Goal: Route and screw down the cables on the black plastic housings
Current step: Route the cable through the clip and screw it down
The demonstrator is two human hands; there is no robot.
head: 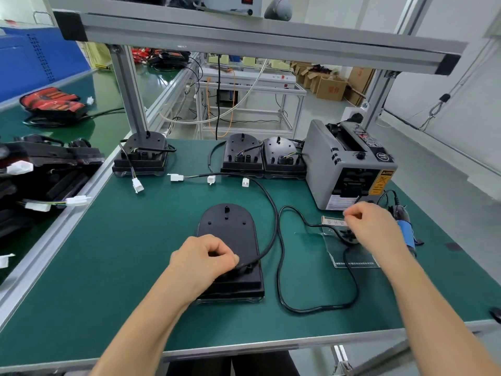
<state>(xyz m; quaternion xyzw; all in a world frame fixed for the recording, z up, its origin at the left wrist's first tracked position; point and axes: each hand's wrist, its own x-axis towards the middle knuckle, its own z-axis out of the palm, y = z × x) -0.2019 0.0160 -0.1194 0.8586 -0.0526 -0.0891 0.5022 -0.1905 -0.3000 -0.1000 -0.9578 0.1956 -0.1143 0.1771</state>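
Observation:
A black plastic housing (230, 232) lies flat on the green mat in front of me. My left hand (203, 260) rests on its near half and pinches the black cable (273, 213) where it enters the housing. That cable curves up toward white connectors (211, 179) by the back row. My right hand (366, 226) pinches a short strip of tape (332, 221) in front of the tape dispenser. Three more housings with cables stand at the back: one (142, 156) on the left and two (241, 156) side by side.
A grey tape dispenser (349, 164) stands at the back right. A blue-handled electric screwdriver (405, 229) lies behind my right hand, its black cord (311, 308) looping over the mat. A clear plastic bag (352, 256) lies under my right wrist. More housings are piled at the left (40, 169).

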